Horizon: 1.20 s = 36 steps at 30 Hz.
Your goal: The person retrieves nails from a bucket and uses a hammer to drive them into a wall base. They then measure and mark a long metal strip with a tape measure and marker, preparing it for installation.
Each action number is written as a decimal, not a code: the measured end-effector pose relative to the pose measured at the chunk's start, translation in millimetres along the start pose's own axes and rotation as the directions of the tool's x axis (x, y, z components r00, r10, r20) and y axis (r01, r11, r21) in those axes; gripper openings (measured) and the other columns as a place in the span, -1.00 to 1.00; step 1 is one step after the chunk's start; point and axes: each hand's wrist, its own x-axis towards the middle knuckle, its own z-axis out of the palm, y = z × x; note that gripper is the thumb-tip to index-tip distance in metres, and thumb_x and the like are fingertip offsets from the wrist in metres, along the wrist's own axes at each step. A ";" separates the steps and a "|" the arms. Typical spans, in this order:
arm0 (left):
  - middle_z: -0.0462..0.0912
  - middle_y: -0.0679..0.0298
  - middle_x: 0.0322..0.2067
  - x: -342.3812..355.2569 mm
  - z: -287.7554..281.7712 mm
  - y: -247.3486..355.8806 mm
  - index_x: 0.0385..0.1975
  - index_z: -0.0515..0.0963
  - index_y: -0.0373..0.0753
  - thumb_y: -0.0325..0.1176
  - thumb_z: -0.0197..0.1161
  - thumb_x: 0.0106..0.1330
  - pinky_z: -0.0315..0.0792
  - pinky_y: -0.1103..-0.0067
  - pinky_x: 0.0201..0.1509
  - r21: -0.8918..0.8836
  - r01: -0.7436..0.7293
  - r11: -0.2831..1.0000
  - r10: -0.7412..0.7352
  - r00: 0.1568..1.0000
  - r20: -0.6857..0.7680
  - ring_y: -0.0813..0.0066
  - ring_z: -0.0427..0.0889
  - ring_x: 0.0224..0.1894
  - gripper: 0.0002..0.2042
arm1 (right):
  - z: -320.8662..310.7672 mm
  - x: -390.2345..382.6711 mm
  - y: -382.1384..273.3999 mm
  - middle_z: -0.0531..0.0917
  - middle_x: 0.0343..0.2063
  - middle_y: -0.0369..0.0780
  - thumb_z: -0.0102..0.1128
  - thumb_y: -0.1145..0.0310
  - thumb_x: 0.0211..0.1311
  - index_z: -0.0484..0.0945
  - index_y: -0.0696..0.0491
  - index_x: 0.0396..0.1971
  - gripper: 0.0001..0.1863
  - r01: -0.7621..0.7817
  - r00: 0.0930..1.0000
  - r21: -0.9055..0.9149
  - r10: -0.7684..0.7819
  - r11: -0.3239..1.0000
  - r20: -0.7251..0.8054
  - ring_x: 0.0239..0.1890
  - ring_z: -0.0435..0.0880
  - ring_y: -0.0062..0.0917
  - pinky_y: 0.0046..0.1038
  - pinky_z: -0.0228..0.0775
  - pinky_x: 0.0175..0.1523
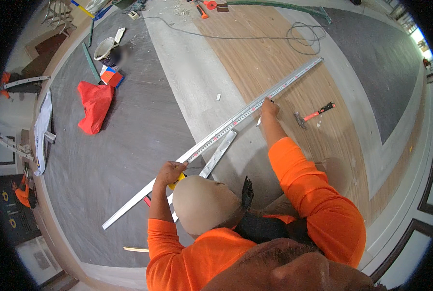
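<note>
My left hand is closed round a yellow tape measure, close to a long pale metal channel. The tape's marked blade is drawn out along the channel toward the far right. My right hand rests at the channel farther along, fingers pinched on a slim pen-like marker with a white end; its grip is partly hidden. A shorter metal strip lies at an angle under the channel, partly covered by a beige rounded shape.
A hammer with an orange handle lies right of my right hand. To the left are a red bag, a small box and a white bucket. A grey cable crosses the far floor. Another person works at far left.
</note>
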 end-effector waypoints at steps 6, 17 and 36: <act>0.69 0.07 -0.50 4.1 8.4 -17.8 -0.28 0.72 -0.20 0.12 0.20 0.25 0.52 0.37 -0.24 -0.066 0.002 0.998 -0.009 0.995 -0.102 0.22 0.67 -0.43 -0.54 | -10.4 -59.6 -15.9 0.66 -0.20 0.08 0.19 0.22 0.19 0.52 0.41 -0.15 -0.52 0.032 0.994 0.261 -0.057 0.965 0.090 -0.19 0.69 -0.22 -0.28 0.53 -0.10; 0.66 0.03 -0.56 10.2 14.0 -26.9 -0.34 0.69 -0.31 0.11 0.20 0.26 0.53 0.35 -0.31 -0.005 0.096 0.995 -0.096 0.989 -0.113 0.20 0.66 -0.52 -0.50 | -10.1 -65.4 -9.4 0.66 -0.45 -0.07 0.21 0.25 0.24 0.53 0.35 -0.19 -0.60 0.020 0.985 0.140 -0.043 0.990 0.168 -0.52 0.62 -0.36 -0.33 0.45 -0.43; 0.65 -0.06 -0.50 15.9 27.9 -25.7 -0.40 0.67 -0.30 0.11 0.16 0.30 0.51 0.29 -0.23 -0.052 0.047 0.998 -0.058 0.973 -0.222 -0.01 0.65 -0.39 -0.51 | 13.3 -19.1 14.9 0.47 -0.72 -0.25 0.18 0.09 0.28 0.49 0.11 -0.51 -0.63 0.088 0.996 0.150 -0.088 0.985 -0.009 -0.75 0.36 -0.53 -0.44 0.15 -0.65</act>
